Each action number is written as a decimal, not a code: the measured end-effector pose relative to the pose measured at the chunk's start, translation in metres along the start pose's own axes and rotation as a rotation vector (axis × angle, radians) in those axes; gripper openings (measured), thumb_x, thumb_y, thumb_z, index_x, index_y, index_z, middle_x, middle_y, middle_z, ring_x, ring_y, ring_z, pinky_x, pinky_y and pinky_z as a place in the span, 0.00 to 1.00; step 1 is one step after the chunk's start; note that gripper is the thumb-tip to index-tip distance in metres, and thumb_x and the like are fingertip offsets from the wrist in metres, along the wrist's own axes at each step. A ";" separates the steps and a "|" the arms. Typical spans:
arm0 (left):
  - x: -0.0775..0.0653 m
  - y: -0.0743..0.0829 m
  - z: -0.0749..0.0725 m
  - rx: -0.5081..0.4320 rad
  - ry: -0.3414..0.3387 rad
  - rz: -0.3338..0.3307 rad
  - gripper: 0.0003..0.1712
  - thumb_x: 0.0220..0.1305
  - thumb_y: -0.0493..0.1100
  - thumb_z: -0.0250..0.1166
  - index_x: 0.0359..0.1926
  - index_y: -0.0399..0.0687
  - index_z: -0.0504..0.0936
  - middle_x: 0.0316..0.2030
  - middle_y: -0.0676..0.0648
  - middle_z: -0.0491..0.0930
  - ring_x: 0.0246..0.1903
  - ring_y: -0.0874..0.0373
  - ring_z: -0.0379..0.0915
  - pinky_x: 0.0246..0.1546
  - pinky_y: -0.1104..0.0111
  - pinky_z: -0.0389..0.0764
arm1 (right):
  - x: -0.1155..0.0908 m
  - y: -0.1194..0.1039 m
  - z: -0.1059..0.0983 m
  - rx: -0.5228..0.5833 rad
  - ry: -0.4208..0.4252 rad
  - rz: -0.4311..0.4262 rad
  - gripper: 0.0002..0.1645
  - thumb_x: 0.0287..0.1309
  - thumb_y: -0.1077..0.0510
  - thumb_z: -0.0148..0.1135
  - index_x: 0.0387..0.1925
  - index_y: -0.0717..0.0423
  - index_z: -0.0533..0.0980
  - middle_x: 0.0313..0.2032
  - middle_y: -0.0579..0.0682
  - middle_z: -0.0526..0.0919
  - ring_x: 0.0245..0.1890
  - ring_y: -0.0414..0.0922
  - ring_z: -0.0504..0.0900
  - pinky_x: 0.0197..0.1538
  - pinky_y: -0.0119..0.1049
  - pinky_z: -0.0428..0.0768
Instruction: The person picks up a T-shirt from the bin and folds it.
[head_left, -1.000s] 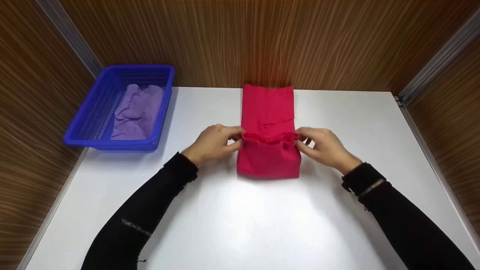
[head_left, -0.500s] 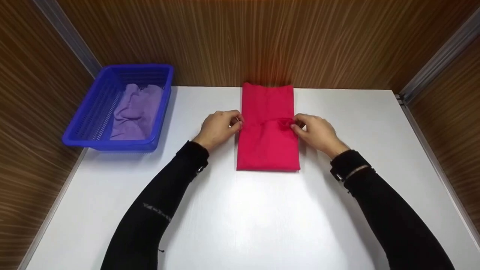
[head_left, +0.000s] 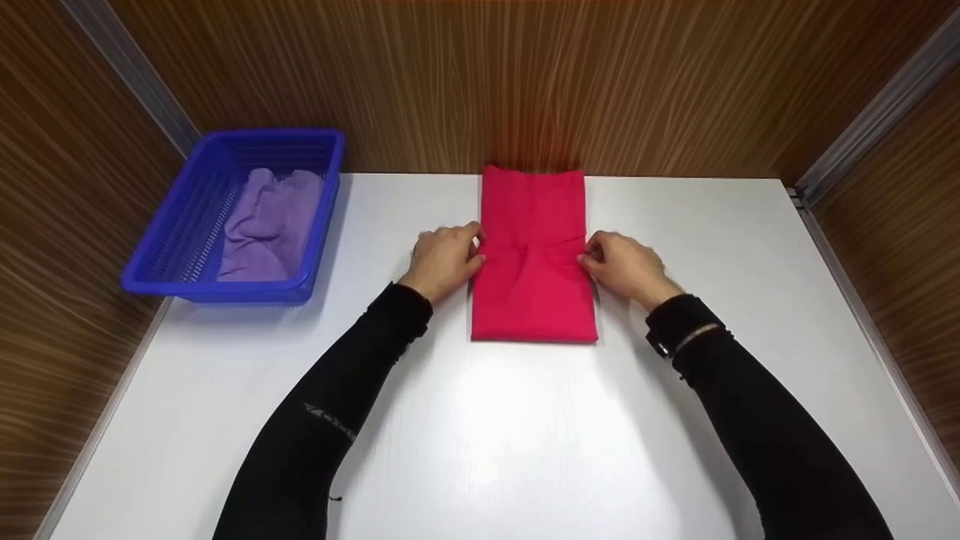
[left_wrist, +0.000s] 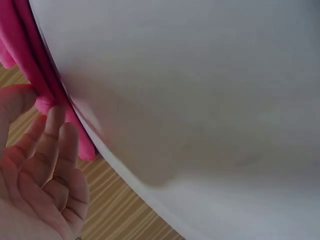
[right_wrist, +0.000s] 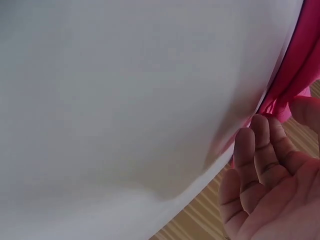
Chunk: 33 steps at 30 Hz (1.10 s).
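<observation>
A folded red-pink cloth, its kind not shown, lies lengthwise on the white table, its far end against the wood-grain wall. A crease crosses its middle, and the near half is a smooth folded flap. At the left edge beside that crease, my left hand pinches the layers between thumb and fingertips; a small pink fold shows there in the left wrist view. Opposite, my right hand pinches the right edge, with thumb and fingertips close around the gathered layers in the right wrist view.
A blue plastic basket stands at the back left of the white table. Inside it lies a crumpled lilac cloth. Wood-grain panels wall in the back and both sides.
Both hands have moved away from me with the near flap's edge and lowered it onto the cloth. The bunched, raised edge now lies flat at the middle crease.
</observation>
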<state>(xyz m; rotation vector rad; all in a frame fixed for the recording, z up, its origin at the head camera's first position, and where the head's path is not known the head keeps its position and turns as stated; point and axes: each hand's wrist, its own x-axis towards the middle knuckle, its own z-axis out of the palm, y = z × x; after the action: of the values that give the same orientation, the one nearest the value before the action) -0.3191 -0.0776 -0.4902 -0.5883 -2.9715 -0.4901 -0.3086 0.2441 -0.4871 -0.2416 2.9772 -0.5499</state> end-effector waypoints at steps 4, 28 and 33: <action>0.002 0.001 -0.001 0.020 -0.005 0.004 0.16 0.71 0.50 0.69 0.56 0.53 0.82 0.37 0.51 0.90 0.44 0.48 0.88 0.47 0.49 0.82 | 0.000 -0.003 -0.001 -0.003 -0.030 0.039 0.16 0.72 0.47 0.61 0.47 0.54 0.81 0.41 0.56 0.88 0.42 0.54 0.84 0.46 0.55 0.80; -0.041 0.040 0.000 0.146 -0.479 0.307 0.45 0.81 0.68 0.44 0.86 0.53 0.46 0.86 0.47 0.44 0.87 0.48 0.39 0.85 0.49 0.54 | -0.035 -0.042 0.024 -0.231 -0.307 -0.340 0.50 0.77 0.29 0.45 0.86 0.48 0.44 0.87 0.53 0.41 0.88 0.55 0.40 0.85 0.61 0.53; -0.052 0.040 -0.002 0.184 -0.525 0.286 0.47 0.79 0.71 0.44 0.86 0.55 0.44 0.87 0.48 0.41 0.87 0.49 0.37 0.82 0.46 0.61 | -0.043 -0.040 0.025 -0.261 -0.355 -0.327 0.52 0.76 0.27 0.43 0.86 0.47 0.39 0.87 0.52 0.35 0.88 0.57 0.36 0.86 0.61 0.50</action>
<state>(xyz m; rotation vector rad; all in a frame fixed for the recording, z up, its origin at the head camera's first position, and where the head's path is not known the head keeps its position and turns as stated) -0.2560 -0.0614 -0.4829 -1.2650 -3.2573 -0.0335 -0.2574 0.2064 -0.4927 -0.7707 2.6633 -0.1204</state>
